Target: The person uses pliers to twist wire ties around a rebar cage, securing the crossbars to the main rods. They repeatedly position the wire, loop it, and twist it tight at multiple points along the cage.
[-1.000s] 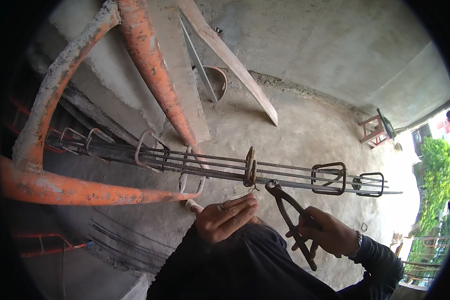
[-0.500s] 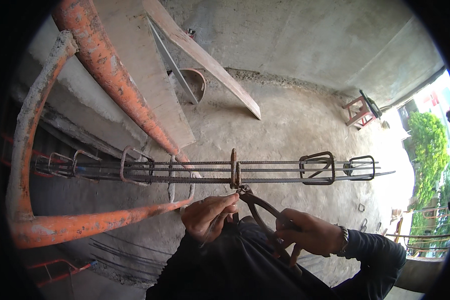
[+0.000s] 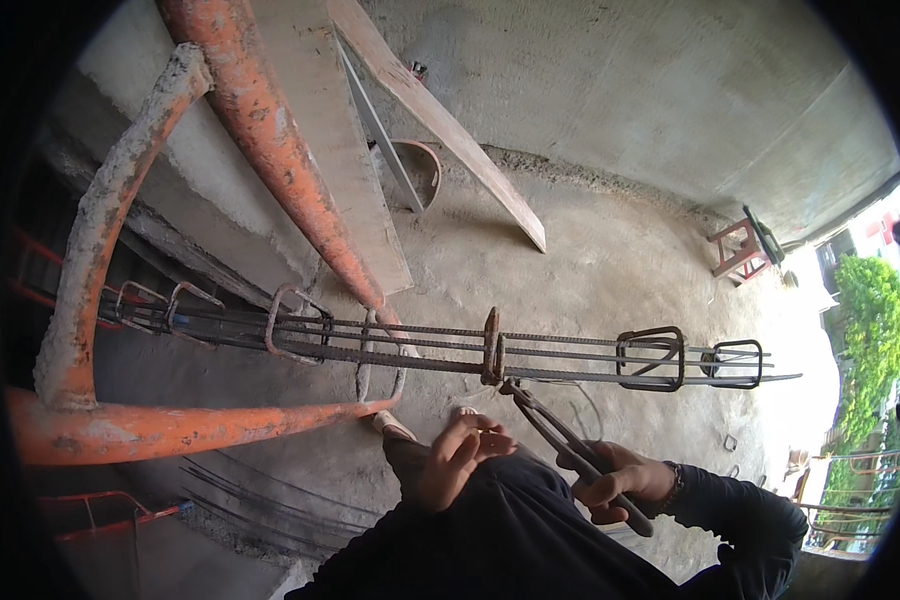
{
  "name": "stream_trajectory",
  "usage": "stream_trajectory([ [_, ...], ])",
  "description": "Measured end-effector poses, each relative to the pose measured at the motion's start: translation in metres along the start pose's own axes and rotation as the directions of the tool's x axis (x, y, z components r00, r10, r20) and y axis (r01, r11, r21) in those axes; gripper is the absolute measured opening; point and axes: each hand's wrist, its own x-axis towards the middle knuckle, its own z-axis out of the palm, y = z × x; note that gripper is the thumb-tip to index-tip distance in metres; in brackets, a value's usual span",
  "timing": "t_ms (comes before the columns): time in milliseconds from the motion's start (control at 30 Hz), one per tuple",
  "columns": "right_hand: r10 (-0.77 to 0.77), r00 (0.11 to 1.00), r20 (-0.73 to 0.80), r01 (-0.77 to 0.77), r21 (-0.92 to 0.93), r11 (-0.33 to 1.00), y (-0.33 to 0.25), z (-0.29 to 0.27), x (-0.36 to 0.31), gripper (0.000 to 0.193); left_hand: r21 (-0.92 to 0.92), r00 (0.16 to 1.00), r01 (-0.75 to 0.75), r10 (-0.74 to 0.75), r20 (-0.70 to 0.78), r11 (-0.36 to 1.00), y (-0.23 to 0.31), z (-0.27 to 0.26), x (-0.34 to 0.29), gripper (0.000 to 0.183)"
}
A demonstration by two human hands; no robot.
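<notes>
My right hand (image 3: 622,480) grips the handles of long dark pincers (image 3: 558,430), which look closed. The jaws touch or nearly touch the bottom corner of a rusty stirrup (image 3: 492,345). This stirrup stands around the bars of a long rebar cage (image 3: 420,363) that runs across in front of me. Left of the pincers, my left hand (image 3: 455,462) is lifted below the bars, fingers loosely apart, with nothing visible in it. A thin wire (image 3: 595,402) curves out to the right of the jaws.
An orange, mortar-splashed steel frame (image 3: 300,190) stands at left, and the cage passes through it. Boards (image 3: 450,120) lean by the wall, near a round tub (image 3: 430,170). A small red stool (image 3: 740,250) sits far right. More stirrups (image 3: 652,358) hang along the right end.
My left hand has let go of the thin wire and drawn back, fingers opening. The pincer handles have come together. The whole view has shifted slightly.
</notes>
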Motion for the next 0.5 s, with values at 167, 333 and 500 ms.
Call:
stream_trajectory([
  [167, 0.050, 0.999, 0.015, -0.051, 0.063, 0.997, 0.023, -0.013, 0.003, 0.040, -0.752, 0.937, 0.345, -0.170, 0.304, 0.562, -0.015, 0.050, 0.047, 0.098],
  [333, -0.098, 0.877, -0.470, -0.242, -0.609, 0.755, 0.026, 0.021, -0.003, 0.041, -0.776, 0.960, 0.159, -0.279, -0.023, 0.610, 0.000, 0.091, 0.071, 0.043],
  [500, -0.625, 0.544, -0.559, -0.561, -0.797, 0.224, 0.036, 0.084, -0.019, 0.042, -0.745, 0.953, 0.120, -0.287, -0.099, 0.656, 0.004, 0.102, 0.076, 0.034],
])
